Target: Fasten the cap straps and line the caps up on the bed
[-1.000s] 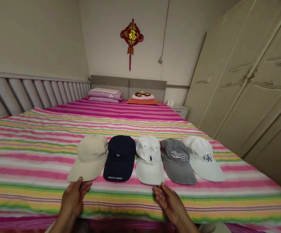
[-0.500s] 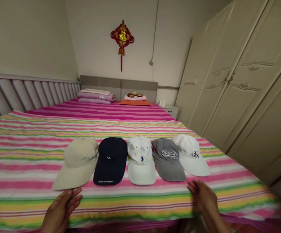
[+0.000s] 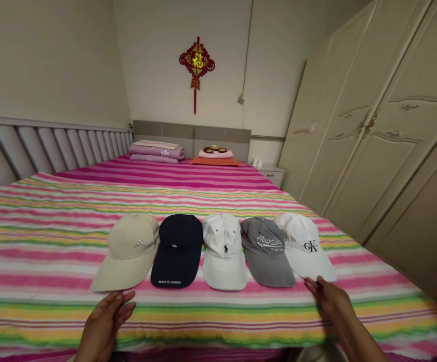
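Several caps lie in a row on the striped bed sheet (image 3: 52, 221), brims toward me: a beige cap (image 3: 127, 250), a navy cap (image 3: 176, 249), a white cap with a small blue logo (image 3: 224, 249), a grey cap (image 3: 267, 250) and a white cap with black letters (image 3: 304, 245). My left hand (image 3: 107, 317) rests open on the sheet just below the beige cap's brim. My right hand (image 3: 329, 299) lies with fingers stretched out, its fingertips touching the brim of the white lettered cap. Neither hand holds anything.
Folded pink bedding (image 3: 158, 151) and a pillow with an orange mat (image 3: 214, 155) sit by the headboard. A cream wardrobe (image 3: 372, 125) runs along the right side. A slatted rail (image 3: 52, 146) lines the left. A red knot ornament (image 3: 196, 63) hangs on the wall.
My right hand slid rightward from below the white logo cap to the brim of the lettered white cap. My left hand drew back slightly from the beige cap's brim. The view swung a little.
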Motion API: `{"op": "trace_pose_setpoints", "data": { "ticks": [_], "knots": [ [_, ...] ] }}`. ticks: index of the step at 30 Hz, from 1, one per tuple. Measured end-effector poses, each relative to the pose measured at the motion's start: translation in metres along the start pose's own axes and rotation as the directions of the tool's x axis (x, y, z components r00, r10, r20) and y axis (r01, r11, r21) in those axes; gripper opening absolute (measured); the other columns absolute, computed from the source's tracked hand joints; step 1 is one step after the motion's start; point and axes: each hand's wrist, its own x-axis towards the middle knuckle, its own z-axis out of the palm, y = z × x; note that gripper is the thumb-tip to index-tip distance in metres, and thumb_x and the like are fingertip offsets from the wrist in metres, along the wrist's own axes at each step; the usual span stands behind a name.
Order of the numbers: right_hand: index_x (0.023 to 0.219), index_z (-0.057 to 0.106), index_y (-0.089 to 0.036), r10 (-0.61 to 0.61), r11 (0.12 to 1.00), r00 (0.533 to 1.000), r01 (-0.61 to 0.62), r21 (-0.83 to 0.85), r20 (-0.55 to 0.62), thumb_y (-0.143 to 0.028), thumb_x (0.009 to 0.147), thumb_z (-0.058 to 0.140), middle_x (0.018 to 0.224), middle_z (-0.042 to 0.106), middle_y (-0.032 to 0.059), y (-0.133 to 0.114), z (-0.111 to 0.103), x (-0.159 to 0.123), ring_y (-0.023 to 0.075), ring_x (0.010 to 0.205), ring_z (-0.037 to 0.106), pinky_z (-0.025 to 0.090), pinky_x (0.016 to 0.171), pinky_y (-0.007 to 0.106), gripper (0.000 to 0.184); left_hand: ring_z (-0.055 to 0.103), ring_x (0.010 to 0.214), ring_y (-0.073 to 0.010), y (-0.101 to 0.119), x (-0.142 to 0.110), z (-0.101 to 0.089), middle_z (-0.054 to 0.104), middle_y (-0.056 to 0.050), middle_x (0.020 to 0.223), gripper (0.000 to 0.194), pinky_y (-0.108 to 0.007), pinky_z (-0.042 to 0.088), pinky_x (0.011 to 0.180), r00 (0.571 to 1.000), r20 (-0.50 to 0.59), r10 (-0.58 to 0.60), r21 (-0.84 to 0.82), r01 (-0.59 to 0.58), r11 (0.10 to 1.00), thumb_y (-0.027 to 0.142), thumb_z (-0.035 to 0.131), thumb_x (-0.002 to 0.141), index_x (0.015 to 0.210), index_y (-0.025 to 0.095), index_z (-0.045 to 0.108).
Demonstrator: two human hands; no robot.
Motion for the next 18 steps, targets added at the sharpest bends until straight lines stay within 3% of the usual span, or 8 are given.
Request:
{"op": "trace_pose_setpoints", "data": {
  "ticks": [11, 18],
  "knots": [
    [0.066, 0.048, -0.014, 0.051, 0.996, 0.998, -0.049, -0.073, 0.032, 0.005, 0.066, 0.050, 0.050, 0.060, 0.0031, -0.003, 0.001, -0.014, 0.0144, 0.045, 0.060, 0.053, 0.046, 0.019, 0.019, 0.060, 0.051, -0.0107, -0.008, 0.004, -0.002, 0.066, -0.003, 0.070, 0.015, -0.021, 0.051, 0.051, 0.999, 0.003, 0.045, 0.001, -0.045, 0.999, 0.007, 0.054, 0.071, 0.083, 0.015, 0.052],
    [0.061, 0.052, -0.015, 0.014, 0.990, 0.998, -0.005, -0.140, 0.062, -0.003, 0.060, 0.054, 0.046, 0.060, 0.0024, 0.018, -0.011, -0.033, 0.0136, 0.040, 0.057, 0.050, 0.040, 0.020, 0.012, 0.059, 0.051, -0.0112, -0.014, -0.020, 0.001, 0.065, -0.003, 0.073, 0.033, -0.022, 0.048, 0.049, 0.996, 0.012, 0.093, 0.090, -0.094, 0.991, 0.016, 0.062, 0.063, 0.095, 0.015, 0.053]
  ]
}}
